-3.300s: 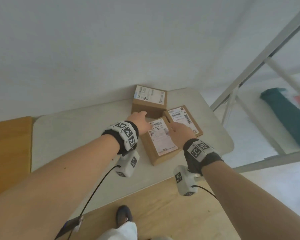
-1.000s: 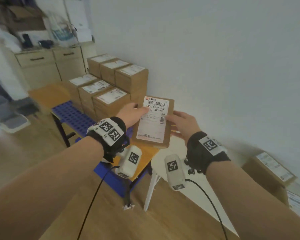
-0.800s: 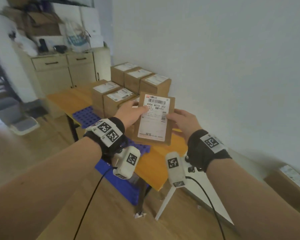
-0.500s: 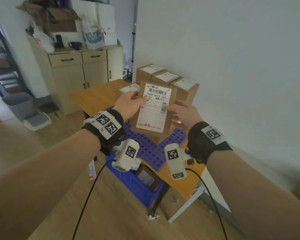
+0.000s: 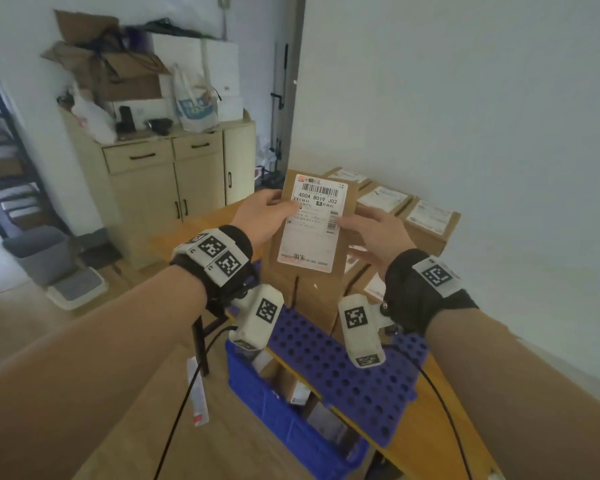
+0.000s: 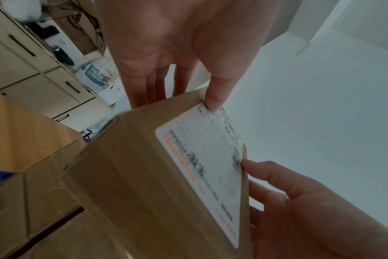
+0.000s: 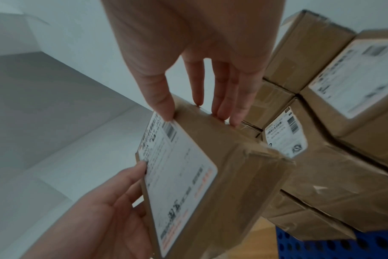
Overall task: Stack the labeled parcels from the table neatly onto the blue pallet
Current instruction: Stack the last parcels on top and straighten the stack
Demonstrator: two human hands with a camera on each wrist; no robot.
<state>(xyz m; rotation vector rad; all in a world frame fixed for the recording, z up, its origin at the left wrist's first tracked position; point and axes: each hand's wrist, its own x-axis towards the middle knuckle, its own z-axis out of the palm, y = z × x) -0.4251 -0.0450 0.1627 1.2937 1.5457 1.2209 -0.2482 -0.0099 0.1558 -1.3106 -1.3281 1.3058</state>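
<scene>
I hold a brown labeled parcel (image 5: 312,226) upright in the air, its white label facing me. My left hand (image 5: 274,206) grips its left edge with the thumb on the label. On the right edge, my right hand (image 5: 361,223) pinches it, thumb on the label and fingers down the side (image 7: 222,105). The parcel (image 7: 222,166) hangs just in front of the stacked parcels (image 5: 426,220), which stand two layers high on the blue perforated pallet (image 5: 343,362). The pallet's near part is bare.
The pallet lies on a wooden table (image 5: 426,427) against the white wall (image 5: 465,98). A blue crate (image 5: 284,410) with small items sits under the table's near edge. A beige cabinet (image 5: 160,188) with bags and boxes stands at the back left, and a grey bin (image 5: 42,254) stands on the floor.
Both hands took the parcel from the white table and carried it left to the pallet. Over the last second the stack and pallet have come closer beneath the parcel.
</scene>
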